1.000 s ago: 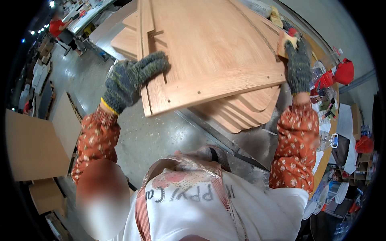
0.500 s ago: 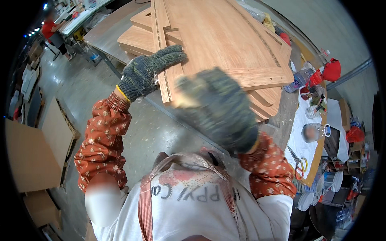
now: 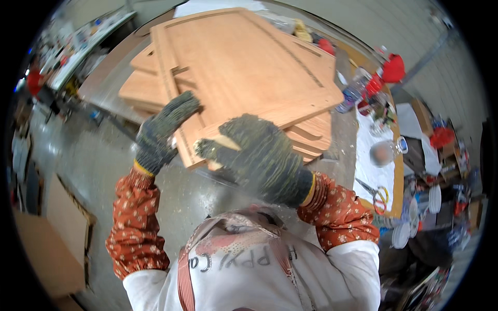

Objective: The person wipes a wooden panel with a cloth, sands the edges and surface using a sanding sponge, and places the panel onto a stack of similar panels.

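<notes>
Nearest us, at six o'clock, is a white shirt (image 3: 249,290), with flowered orange oversleeves on both forearms. Just above the centre, our right hand (image 3: 254,158), in a grey-green knitted glove, pinches a pale block (image 3: 226,141) between thumb and fingers at the board's near left corner (the glove hides whether block and wood touch). Toward ten o'clock our left hand (image 3: 165,133), gloved alike, lays its fingers, pressed together, over the board's left edge; its thumb is hidden, so we cannot tell whether it pinches the wood. The grooved wooden board (image 3: 244,78) itself lies at twelve o'clock, askew on a stack of similar boards (image 3: 139,89), whose corners jut out on both sides. All rest on a worktable (image 3: 101,90). Along its right side we find scissors (image 3: 379,197) between three and four o'clock, a clear handled jug (image 3: 385,152) at three, and a clear plastic bottle (image 3: 351,96) at two. Farthest off, between nine and ten, a blurred co-worker in red (image 3: 35,83) stands beside a long bench (image 3: 91,46).
</notes>
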### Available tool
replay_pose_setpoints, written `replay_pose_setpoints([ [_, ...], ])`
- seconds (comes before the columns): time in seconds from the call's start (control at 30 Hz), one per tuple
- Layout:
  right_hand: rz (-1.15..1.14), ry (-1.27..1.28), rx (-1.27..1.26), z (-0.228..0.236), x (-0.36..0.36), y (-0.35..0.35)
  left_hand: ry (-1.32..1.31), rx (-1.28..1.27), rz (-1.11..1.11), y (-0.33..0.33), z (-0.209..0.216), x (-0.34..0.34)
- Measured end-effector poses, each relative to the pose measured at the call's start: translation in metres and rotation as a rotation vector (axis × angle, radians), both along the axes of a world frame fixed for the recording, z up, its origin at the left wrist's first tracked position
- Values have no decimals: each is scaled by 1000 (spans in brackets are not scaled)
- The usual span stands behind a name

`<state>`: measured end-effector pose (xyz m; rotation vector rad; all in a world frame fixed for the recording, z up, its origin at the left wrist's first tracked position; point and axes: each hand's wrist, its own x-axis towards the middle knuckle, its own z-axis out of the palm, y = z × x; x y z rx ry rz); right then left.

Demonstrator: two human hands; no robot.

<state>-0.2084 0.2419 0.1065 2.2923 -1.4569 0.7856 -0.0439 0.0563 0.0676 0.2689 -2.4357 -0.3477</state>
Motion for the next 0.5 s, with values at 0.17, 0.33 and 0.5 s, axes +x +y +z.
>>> replay_pose_setpoints([
  [0.17,-373,68,50,-5,-98,42,82,-9,-26,-7,-11,1],
  [0.33,-729,-146,-120,-23,-235,73,51,50,51,-4,-15,1],
  [0.5,-646,-10,-161,-12,-206,62,84,14,125,-6,-15,6],
])
